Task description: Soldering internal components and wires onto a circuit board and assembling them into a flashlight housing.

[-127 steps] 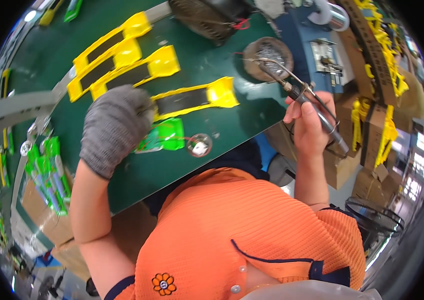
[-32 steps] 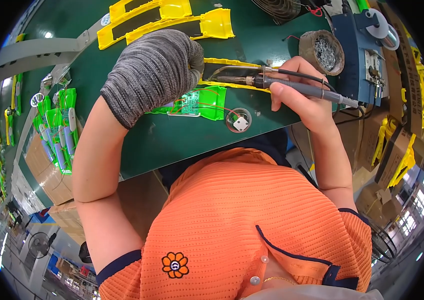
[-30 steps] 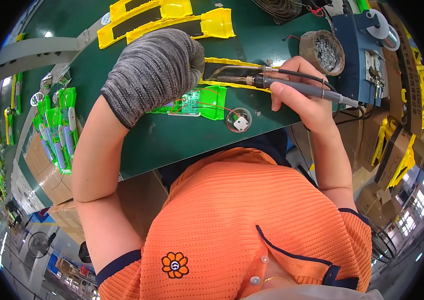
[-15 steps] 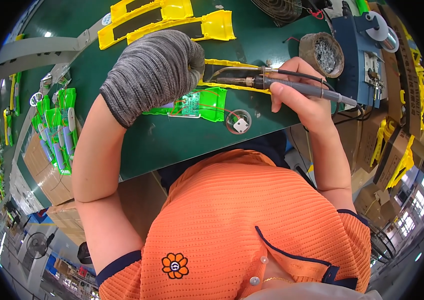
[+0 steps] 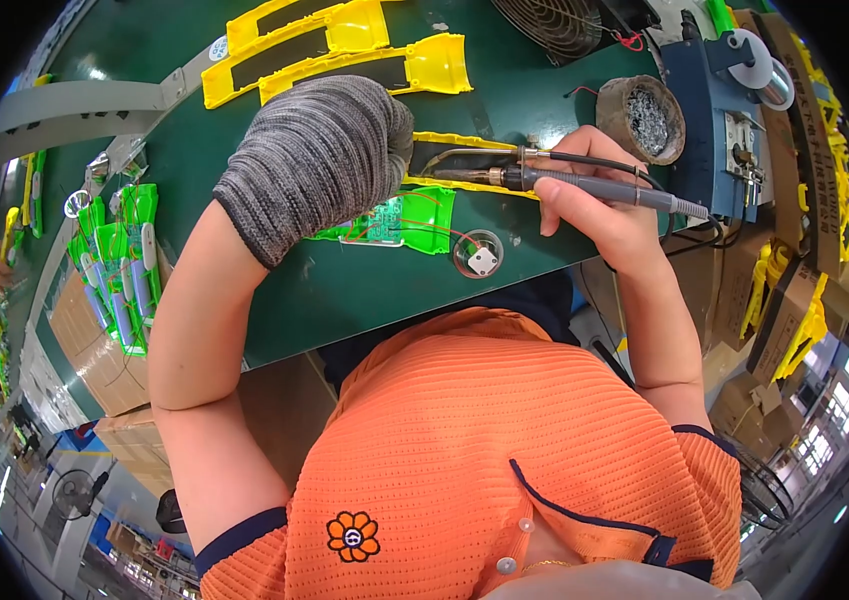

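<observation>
Right fingers (image 5: 554, 190) grip soldering iron (image 5: 584, 185); gloved left hand (image 5: 319, 150) covers green part (image 5: 394, 220), grip unclear.

Both arms reach forward, hands close together ahead of the chest.

The left hand (image 5: 319, 150), in a grey knit glove, is curled palm down with the bare forearm bent at the elbow. The bare right hand (image 5: 594, 205) is closed in a pen-like grip, fingers wrapped, wrist straight, forearm rising from the lower right.
</observation>
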The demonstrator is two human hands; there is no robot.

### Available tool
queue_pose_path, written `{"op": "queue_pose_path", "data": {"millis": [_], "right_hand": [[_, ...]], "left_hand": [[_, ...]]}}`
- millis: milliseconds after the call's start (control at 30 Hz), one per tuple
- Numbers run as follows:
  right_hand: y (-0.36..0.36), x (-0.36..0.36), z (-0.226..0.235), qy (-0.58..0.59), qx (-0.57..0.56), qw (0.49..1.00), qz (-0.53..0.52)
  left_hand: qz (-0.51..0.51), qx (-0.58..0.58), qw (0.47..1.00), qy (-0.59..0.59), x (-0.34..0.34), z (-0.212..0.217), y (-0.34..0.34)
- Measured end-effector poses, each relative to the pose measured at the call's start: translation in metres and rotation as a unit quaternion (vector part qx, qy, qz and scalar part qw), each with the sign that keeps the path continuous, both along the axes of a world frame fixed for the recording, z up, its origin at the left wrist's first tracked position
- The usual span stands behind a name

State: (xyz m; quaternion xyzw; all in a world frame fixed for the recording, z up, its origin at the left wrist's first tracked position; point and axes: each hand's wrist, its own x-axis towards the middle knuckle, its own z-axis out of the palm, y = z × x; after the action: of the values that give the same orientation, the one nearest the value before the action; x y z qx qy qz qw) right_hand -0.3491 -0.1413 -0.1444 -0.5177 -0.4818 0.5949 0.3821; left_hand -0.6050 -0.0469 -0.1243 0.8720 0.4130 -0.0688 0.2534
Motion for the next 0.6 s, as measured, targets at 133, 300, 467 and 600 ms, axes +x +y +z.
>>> {"op": "queue_pose_path", "data": {"millis": [133, 300, 467, 600], "right_hand": [[0.001, -0.002, 0.001, -0.001, -0.003, 1.000, -0.001], [0.000, 0.000, -0.001, -0.001, 0.006, 1.000, 0.003], [-0.001, 0.002, -0.003, 0.023, 0.009, 1.000, -0.008], [-0.001, 0.002, -0.004, 0.020, 0.014, 1.000, -0.003]], "left_hand": [[-0.001, 0.004, 1.000, 0.004, 0.001, 0.001, 0.000], [0.006, 0.001, 1.000, 0.009, 0.002, 0.004, -0.001], [0.005, 0.008, 0.999, -0.042, 0.003, 0.010, -0.002], [0.001, 0.018, 0.999, -0.036, 0.003, 0.010, -0.003]]}}
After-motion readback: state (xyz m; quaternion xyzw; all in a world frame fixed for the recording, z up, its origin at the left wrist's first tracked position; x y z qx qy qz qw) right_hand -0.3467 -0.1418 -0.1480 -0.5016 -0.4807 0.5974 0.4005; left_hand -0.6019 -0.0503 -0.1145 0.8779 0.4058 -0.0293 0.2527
